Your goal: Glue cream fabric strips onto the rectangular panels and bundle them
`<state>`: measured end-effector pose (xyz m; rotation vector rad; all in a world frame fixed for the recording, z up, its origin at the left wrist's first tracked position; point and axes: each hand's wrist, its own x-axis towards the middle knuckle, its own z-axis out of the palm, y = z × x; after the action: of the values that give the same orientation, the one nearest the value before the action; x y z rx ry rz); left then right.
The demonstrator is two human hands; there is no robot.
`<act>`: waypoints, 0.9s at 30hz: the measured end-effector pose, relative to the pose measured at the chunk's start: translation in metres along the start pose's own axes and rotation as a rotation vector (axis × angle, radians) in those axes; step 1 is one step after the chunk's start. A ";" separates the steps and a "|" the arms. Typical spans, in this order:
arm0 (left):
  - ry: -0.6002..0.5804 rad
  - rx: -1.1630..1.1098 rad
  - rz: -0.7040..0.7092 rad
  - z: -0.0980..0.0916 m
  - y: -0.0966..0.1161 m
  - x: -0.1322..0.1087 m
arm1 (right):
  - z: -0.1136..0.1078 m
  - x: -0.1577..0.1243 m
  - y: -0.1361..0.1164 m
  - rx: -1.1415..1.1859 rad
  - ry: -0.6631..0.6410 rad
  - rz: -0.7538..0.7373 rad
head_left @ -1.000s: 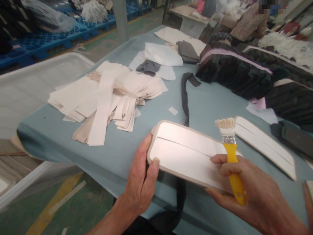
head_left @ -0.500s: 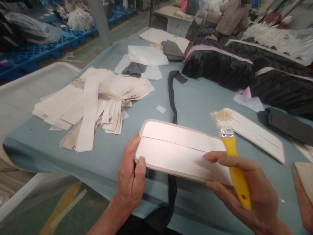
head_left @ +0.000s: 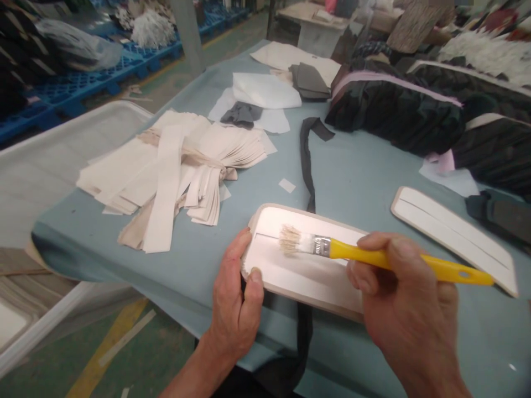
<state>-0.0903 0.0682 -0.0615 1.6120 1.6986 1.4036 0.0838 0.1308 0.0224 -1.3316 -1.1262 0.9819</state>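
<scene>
My left hand (head_left: 238, 282) grips the left end of a white padded panel (head_left: 286, 279) with rounded corners, a beige edge and a slit along its length. The thumb presses on its face. In my right hand (head_left: 402, 293) is a paintbrush (head_left: 360, 254) with a yellow handle, held roughly level. Its pale bristles lie over the left half of the panel; whether they touch it I cannot tell. A second white panel (head_left: 452, 237) of like shape lies on the table to the right. Under the held panel runs a black fabric strip (head_left: 307, 160).
Stacked cream fabric strips (head_left: 166, 171) spread over the left of the blue-green table (head_left: 357, 171). White sheets (head_left: 265, 91) and dark fabric pieces (head_left: 309, 82) lie farther back. Bundled black fabric (head_left: 398, 110) fills the back right. A pale bin (head_left: 78, 132) stands left of the table.
My right hand has turned the paintbrush from upright to nearly level, bringing its bristles left over the panel. Its fingers have left the panel's right end. The whole view has shifted slightly.
</scene>
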 end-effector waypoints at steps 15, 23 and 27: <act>0.008 -0.062 -0.016 0.002 -0.005 -0.002 | 0.022 -0.006 0.007 -0.055 -0.034 0.080; 0.009 -0.027 -0.017 0.003 -0.006 -0.002 | -0.021 -0.001 0.006 0.015 0.113 0.074; 0.031 0.026 -0.039 -0.001 -0.015 0.000 | -0.047 -0.002 0.008 0.047 0.176 0.075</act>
<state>-0.0981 0.0701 -0.0740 1.5698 1.7628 1.4003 0.1296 0.1190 0.0177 -1.4021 -0.9208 0.9206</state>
